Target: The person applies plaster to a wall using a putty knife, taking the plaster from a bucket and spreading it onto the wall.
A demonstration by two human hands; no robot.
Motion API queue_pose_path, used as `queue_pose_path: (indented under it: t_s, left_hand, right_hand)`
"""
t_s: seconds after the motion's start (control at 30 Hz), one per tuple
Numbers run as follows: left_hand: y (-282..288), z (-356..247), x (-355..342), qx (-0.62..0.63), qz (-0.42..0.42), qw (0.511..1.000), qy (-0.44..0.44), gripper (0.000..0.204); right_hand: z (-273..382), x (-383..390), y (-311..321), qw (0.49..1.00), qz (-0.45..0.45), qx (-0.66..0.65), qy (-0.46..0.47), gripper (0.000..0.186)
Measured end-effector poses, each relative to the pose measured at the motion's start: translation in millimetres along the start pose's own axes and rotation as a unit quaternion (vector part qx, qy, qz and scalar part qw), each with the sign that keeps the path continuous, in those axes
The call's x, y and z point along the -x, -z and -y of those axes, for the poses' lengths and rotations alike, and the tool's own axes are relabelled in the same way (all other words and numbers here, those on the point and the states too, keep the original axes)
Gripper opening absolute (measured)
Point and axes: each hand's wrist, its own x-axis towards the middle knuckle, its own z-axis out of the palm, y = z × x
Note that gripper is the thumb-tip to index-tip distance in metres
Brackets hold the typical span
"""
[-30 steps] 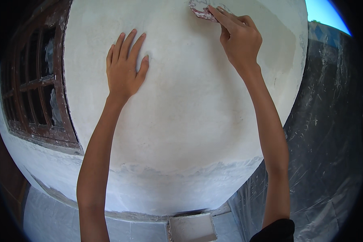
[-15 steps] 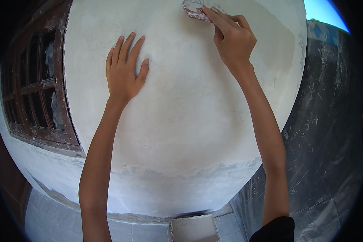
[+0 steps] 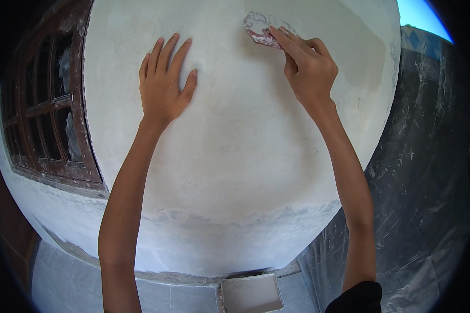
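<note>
My right hand pinches a flat, rounded hand tool against the upper part of a pale plastered wall. White smears cover the tool, and its lower edge is reddish; I cannot make out its exact kind. Part of it is hidden behind my fingers. To the left, my left hand lies on the same wall with its fingers spread and nothing in them. A darker, greyish patch of the wall's surface shows right of the tool.
A dark brown window frame with panes is set in the wall at left. Dark sheeting hangs at right beyond the wall's edge. Below are grey floor tiles and a pale rectangular box at the wall's foot.
My right hand and the tool have moved down and slightly right along the wall. My left hand has shifted a little upward, still spread.
</note>
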Motion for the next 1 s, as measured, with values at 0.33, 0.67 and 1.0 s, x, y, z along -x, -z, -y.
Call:
queue_pose_path:
  t_s: [0.33,0.67,1.0]
  left_hand:
    - [1,-1,-1,0.006,0.0,1.0,-0.002,0.056]
    - [1,0,0,0.005,0.001,1.0,-0.003,0.056]
    - [2,0,-1,0.005,0.003,1.0,0.0,0.056]
  right_hand:
    - [-7,13,-33,0.999,0.018,0.049,0.0,0.054]
    - [6,-20,29,0.905,0.065,-0.278,-0.315,0.03]
    - [-77,-43,-26,0.789,-0.017,-0.319,-0.525,0.031]
